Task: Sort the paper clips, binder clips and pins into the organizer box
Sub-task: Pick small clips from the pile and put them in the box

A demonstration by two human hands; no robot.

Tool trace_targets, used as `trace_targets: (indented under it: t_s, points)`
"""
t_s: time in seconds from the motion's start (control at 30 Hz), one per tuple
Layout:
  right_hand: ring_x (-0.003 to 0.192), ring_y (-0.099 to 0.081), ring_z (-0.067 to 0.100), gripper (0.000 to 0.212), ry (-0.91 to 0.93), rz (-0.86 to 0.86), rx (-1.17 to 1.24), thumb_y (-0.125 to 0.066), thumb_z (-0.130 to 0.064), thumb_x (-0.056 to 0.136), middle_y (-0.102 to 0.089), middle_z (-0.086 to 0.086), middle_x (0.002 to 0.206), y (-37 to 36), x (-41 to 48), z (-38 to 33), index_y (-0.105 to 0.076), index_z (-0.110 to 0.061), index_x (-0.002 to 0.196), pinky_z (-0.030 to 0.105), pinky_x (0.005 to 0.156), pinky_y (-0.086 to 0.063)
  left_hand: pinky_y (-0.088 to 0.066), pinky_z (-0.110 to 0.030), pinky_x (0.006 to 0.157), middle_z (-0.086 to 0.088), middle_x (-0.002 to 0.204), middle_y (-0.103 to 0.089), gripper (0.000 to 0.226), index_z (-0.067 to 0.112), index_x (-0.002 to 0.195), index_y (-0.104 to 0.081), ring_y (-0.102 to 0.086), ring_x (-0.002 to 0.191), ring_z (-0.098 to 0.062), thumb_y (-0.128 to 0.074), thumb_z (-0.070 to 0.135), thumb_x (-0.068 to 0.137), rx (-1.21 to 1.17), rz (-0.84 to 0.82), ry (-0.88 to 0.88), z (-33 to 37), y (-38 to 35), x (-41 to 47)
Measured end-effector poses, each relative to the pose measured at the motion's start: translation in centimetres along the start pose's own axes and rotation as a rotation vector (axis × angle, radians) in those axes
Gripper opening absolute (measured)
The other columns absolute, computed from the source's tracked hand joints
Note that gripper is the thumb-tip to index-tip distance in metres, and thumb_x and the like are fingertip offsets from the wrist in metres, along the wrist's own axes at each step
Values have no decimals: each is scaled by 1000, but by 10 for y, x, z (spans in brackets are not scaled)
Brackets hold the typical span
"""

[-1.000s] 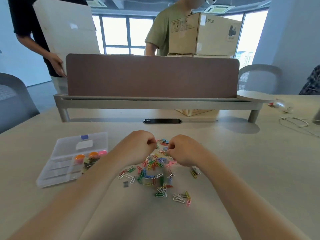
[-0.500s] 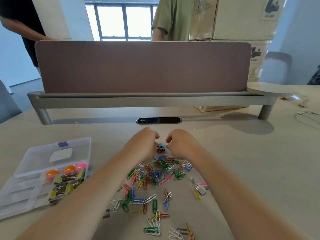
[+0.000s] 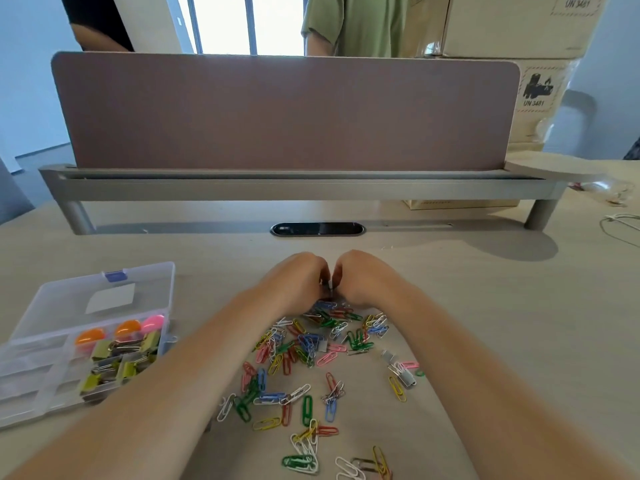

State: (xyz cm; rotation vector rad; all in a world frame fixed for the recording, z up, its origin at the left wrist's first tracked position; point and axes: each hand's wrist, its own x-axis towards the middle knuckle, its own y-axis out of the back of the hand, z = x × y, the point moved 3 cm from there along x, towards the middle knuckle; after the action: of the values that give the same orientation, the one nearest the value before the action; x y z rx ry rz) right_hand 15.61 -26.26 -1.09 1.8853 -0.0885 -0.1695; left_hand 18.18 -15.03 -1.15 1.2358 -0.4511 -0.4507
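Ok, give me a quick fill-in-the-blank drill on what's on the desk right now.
The organizer box lies to the ____ of the loose paper clips. Its lid is ____. Beside two orange pins sits one ____ pin. The left hand and right hand meet at the pile's ____ end.
Missing: left, open, pink, far.

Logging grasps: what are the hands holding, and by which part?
The left hand and right hand both pinch one small greyish piece between their fingertips; its kind and the part held are hidden.
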Motion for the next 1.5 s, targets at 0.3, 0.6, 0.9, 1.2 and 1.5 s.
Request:
trace_targets:
  t_s: [0.3, 0.6, 0.9, 1.2, 1.5]
  points:
    - [82, -63, 23, 11, 41, -17, -24, -67, -9, 85, -68, 10, 94, 18, -31, 7, -69, -8, 95, 26, 61, -43, -53, -36, 82, 3, 98, -65, 16, 22, 101, -65, -59, 87, -16, -67, 20, 85, -120, 37, -71, 18, 5, -12]
    - [67, -69, 11, 16, 25, 71, 182, -69, -5, 85, -73, 3, 81, 45, -67, 36, -61, -19, 86, 30, 69, -57, -40, -19, 61, 9, 89, -60, 12, 23, 93, -58, -56, 77, -7, -67, 28, 87, -224, 131, -94, 44, 25, -29]
    - [57, -67, 7, 11, -134, 123, 211, -63, -9, 89, -70, -2, 64, 59, -92, 74, -72, -17, 89, 23, 55, -51, -33, -14, 55, 6, 94, -66, 13, 19, 101, -67, -52, 66, 2, -63, 26, 91, -250, 87, -105, 66, 29, -42]
    - [65, -68, 19, 19, -151, 103, 319, -43, 4, 90, -73, 6, 82, 48, -95, 82, -51, -13, 93, 35, 66, -57, -43, -25, 60, 9, 80, -62, 15, 21, 83, -62, -58, 72, -10, -64, 34, 90, -259, 110, -44, 65, 31, -46]
    - [86, -61, 21, 28, 28, 2, 227, -43, 6, 88, -66, 6, 115, 37, -110, 33, -61, -14, 97, 23, 61, -47, -38, -23, 53, 5, 72, -63, 13, 20, 88, -63, -56, 59, -7, -53, 22, 96, -257, 139, 50, 28, 55, -77]
